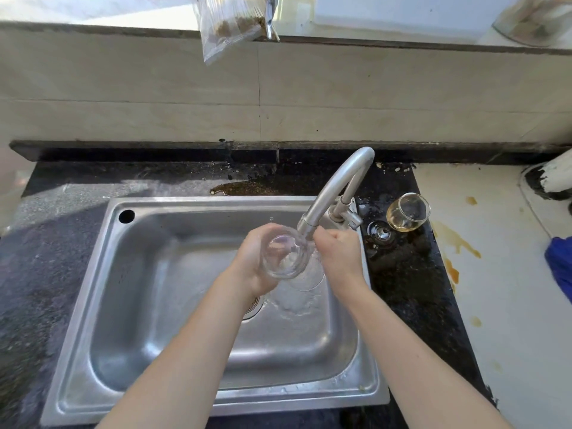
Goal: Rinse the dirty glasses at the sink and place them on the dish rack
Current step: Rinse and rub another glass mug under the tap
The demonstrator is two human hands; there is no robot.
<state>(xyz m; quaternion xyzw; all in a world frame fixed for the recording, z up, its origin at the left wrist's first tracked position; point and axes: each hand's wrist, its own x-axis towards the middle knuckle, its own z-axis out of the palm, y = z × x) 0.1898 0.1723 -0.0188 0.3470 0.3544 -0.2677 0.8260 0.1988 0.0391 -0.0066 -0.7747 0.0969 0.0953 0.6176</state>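
Note:
My left hand (252,261) grips a clear glass (283,255) from the left and holds it tilted over the steel sink (130,305), its mouth toward me, right under the faucet spout (328,193). My right hand (339,253) is curled at the glass's right rim beside the spout tip, pinching it; its fingertips are hidden. Just below the hands, low in the basin, a second clear glass outline (309,281) shows. A dirty glass (408,216) with a yellowish residue lies tilted on the dark counter right of the faucet.
Water pools around the drain (255,305). A round metal fitting (381,232) sits beside the faucet base. Brown stains mark the pale counter (495,274) at right, where a blue cloth (560,264) lies at the edge. A plastic bag (229,26) hangs off the ledge above.

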